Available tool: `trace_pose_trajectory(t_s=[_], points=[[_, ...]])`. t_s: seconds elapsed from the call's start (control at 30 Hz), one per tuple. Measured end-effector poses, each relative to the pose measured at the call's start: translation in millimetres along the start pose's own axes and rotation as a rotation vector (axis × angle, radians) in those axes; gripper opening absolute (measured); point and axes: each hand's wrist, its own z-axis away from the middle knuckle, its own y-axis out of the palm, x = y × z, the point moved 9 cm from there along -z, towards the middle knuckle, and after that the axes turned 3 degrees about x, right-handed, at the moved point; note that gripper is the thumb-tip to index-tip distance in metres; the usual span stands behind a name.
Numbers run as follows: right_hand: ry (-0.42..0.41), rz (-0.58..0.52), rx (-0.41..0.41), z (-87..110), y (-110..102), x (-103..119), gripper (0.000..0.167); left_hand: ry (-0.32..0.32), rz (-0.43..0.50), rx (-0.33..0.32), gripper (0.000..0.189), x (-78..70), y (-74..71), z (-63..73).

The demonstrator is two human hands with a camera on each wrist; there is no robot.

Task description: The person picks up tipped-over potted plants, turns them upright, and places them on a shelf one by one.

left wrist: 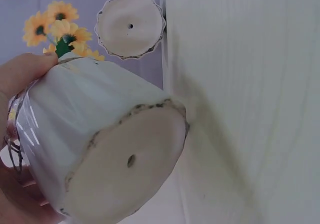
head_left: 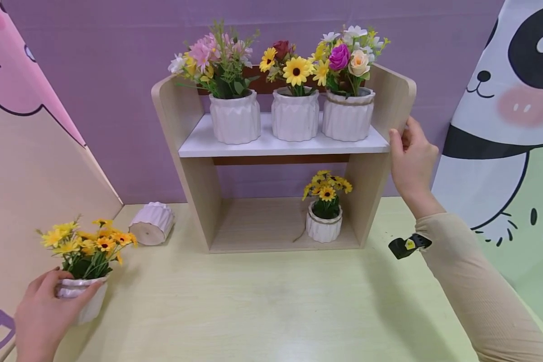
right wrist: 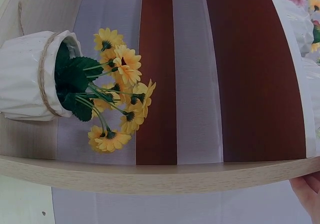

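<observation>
My left hand [head_left: 47, 306] holds a white ceramic flowerpot [left wrist: 100, 119] by its rim, thumb on one side and fingers on the other. Yellow artificial flowers [head_left: 90, 244] fill this pot, and twine circles its neck. It is tilted, so its base with a small drain hole faces the left wrist camera. At the right, my right hand [head_left: 414, 161] grips the front edge of the wooden shelf's side panel [head_left: 395, 100], near the upper board. A smaller pot of yellow flowers [right wrist: 30, 77] stands in the lower compartment, on the right.
Three white flowerpots with mixed flowers stand in a row on the shelf's upper board [head_left: 271, 146]. Left of the shelf, a white pot [head_left: 153, 223] lies on its side on the pale table [head_left: 262, 306]. Cartoon panels [head_left: 493, 166] flank the table, with a purple cloth behind.
</observation>
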Motion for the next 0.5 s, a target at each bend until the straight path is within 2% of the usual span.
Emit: trace_pose_trajectory(t_s=[0.1,0.37,0.5], points=[[-0.001,0.002,-0.006,-0.2,0,0,0.039,0.014,0.011,-0.023,0.054,-2.8,-1.8,3.3],[0.001,0.002,-0.016,-0.4,-1,0,0.038,-0.003,0.018,-0.063,0.048,-4.1,-2.4,8.1],[-0.002,0.001,-0.023,-0.2,-1,0,0.038,0.035,0.003,-0.084,0.046,-11.0,-2.3,11.6]])
